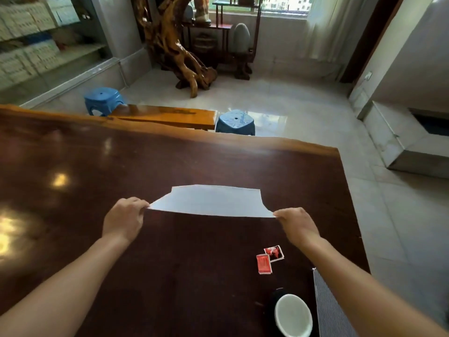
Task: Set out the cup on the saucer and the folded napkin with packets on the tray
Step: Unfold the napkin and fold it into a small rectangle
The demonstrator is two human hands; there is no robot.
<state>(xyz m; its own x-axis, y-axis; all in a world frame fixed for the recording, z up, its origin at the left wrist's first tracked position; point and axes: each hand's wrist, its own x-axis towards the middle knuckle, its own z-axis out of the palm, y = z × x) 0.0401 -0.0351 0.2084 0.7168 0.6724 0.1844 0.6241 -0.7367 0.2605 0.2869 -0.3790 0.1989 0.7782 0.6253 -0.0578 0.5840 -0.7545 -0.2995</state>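
Napkin (213, 201) edge-pinched, table (121, 166) open around

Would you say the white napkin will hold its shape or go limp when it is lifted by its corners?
Probably limp: the napkin sags between the left hand and right hand pinching its near corners. It looks thin, so likely light and easily creased.

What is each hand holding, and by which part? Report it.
Both hold the white paper napkin, lifted off the dark wooden table. The left hand pinches its near left corner, the right hand its near right corner.
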